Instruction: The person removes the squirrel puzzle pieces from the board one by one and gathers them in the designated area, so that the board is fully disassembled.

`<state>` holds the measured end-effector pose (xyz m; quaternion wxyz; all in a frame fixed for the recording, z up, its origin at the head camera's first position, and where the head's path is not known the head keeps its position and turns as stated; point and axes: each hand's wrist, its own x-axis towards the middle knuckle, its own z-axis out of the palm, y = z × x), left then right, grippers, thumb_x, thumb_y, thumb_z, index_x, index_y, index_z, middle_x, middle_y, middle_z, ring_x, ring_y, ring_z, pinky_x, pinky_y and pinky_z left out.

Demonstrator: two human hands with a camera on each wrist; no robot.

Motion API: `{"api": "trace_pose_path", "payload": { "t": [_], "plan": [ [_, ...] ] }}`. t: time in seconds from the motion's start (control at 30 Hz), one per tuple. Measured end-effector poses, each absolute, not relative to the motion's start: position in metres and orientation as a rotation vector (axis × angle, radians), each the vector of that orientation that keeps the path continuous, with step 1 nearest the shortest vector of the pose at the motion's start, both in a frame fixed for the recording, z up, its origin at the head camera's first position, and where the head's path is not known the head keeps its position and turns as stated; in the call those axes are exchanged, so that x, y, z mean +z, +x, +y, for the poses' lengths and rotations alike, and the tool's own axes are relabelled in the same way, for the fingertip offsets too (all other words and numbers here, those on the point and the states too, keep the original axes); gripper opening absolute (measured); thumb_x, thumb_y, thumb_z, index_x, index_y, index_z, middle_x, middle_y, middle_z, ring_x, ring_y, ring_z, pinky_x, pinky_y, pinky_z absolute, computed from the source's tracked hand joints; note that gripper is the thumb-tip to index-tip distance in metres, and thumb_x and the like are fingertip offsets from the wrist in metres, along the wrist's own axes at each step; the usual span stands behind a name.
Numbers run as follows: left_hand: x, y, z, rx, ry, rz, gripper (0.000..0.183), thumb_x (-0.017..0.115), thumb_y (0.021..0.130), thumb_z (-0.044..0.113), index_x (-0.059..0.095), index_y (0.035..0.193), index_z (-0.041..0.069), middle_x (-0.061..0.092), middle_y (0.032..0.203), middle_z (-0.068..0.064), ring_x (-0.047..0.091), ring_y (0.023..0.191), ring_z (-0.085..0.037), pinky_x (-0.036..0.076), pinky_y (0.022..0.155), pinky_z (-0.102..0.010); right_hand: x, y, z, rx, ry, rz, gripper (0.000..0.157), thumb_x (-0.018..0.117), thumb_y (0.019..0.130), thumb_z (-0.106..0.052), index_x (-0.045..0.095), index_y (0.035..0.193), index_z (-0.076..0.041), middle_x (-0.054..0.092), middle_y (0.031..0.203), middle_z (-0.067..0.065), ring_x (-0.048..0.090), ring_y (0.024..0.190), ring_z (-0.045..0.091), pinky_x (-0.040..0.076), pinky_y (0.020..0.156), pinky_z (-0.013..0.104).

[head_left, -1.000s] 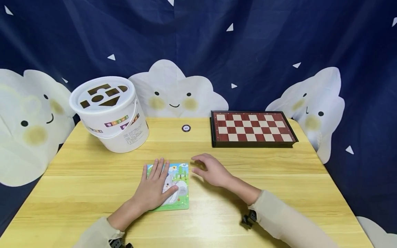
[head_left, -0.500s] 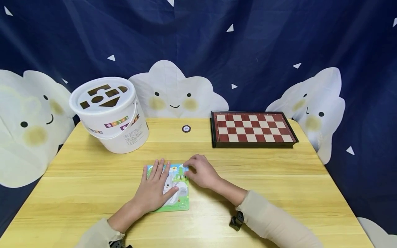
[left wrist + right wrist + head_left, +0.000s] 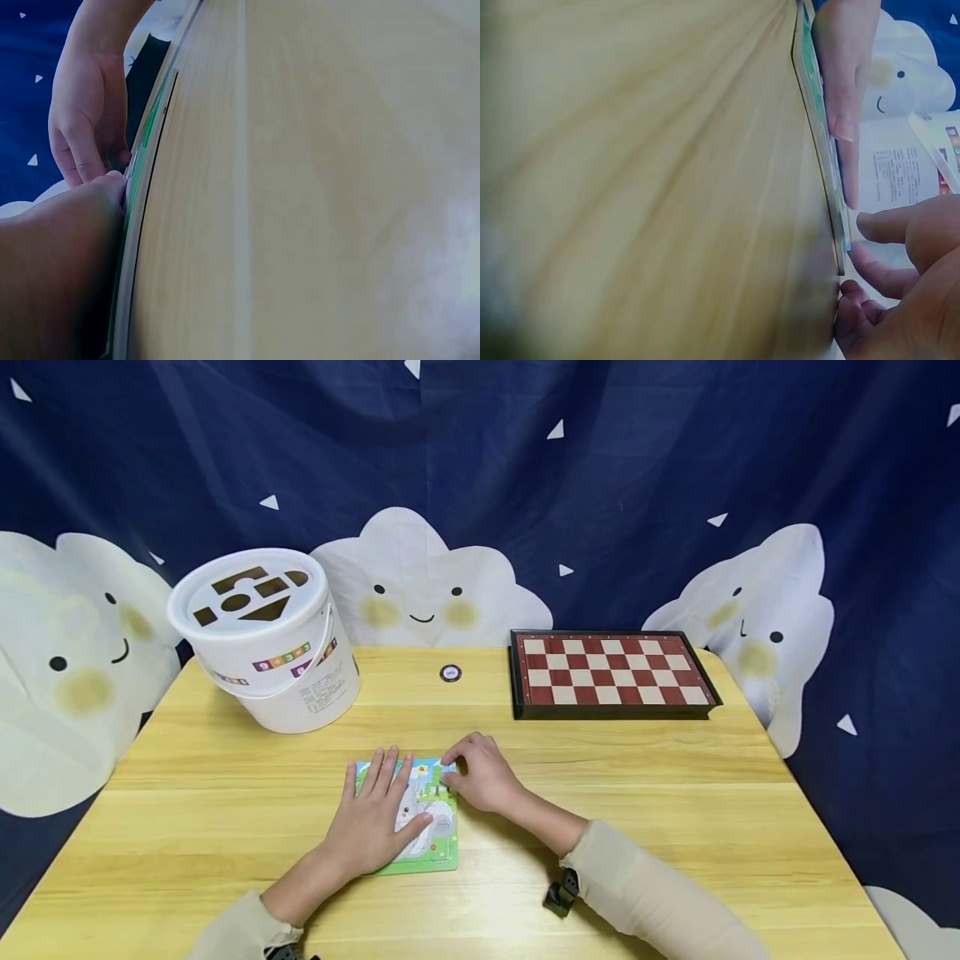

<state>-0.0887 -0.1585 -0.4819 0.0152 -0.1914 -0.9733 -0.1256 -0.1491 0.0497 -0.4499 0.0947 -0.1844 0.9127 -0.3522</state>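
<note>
A small square jigsaw puzzle (image 3: 444, 827) with a cartoon animal, trees and green grass lies flat near the middle of the table. My left hand (image 3: 367, 827) rests on its left part, fingers straight and spread, hiding much of the picture. At the puzzle's top right corner is my right hand (image 3: 483, 774), with bent thumb and index finger set a little apart at the corner's surface. In the right wrist view, the right hand's fingertips (image 3: 859, 251) meet the edge of the puzzle (image 3: 821, 142), and other fingers curl beside it. The left wrist view shows the puzzle edge-on.
A white bucket (image 3: 300, 693) with shape-cut holes in its lid stands at the back left. Behind the puzzle lies a small round dark chip (image 3: 450, 673). A red and cream checkerboard (image 3: 615, 672) in a black frame sits back right, before a dark blue curtain (image 3: 630, 485).
My right hand has moved left from beside the puzzle onto its top right corner, thumb and index drawing closer together. The left hand and the puzzle have stayed in place.
</note>
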Motion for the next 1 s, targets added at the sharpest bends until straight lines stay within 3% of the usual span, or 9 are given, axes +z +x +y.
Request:
{"api": "trace_pose_path", "payload": {
  "t": [0.13, 0.5, 1.0],
  "plan": [
    [-0.484, -0.0882, -0.1585, -0.417, -0.591, -3.011, 0.088, 0.052, 0.099, 0.061, 0.029, 0.159, 0.0, 0.02, 0.165, -0.025, 0.014, 0.154, -0.043, 0.004, 0.118, -0.071, -0.4482, -0.1501, 0.0477, -1.053, -0.502, 2.682, 0.013, 0.075, 0.094, -0.016, 0.074, 0.104, -0.008, 0.06, 0.114, 0.007, 0.051, 0.109, 0.024, 0.048, 0.095, 0.04],
    [-0.4821, -0.0887, -0.1584, -0.4, -0.584, -3.032, 0.088, 0.052, 0.099, 0.06, 0.028, 0.16, 0.001, 0.019, 0.166, -0.024, 0.013, 0.154, -0.041, 0.004, 0.119, -0.069, -0.4472, -0.1551, 0.0495, -1.278, -0.442, 2.557, 0.004, 0.069, 0.097, -0.009, 0.07, 0.098, -0.005, 0.062, 0.082, -0.002, 0.055, 0.074, 0.011, 0.047, 0.066, 0.022],
    [-0.4843, -0.09, -0.1593, -0.397, -0.589, -3.033, 0.089, 0.051, 0.099, 0.062, 0.028, 0.16, 0.001, 0.019, 0.166, -0.024, 0.012, 0.154, -0.042, 0.003, 0.119, -0.069, -0.4508, -0.1578, 0.0494, -1.345, -0.405, 2.532, 0.004, 0.071, 0.096, -0.011, 0.073, 0.096, -0.007, 0.065, 0.079, -0.004, 0.055, 0.068, 0.01, 0.045, 0.059, 0.021]
  ]
}}
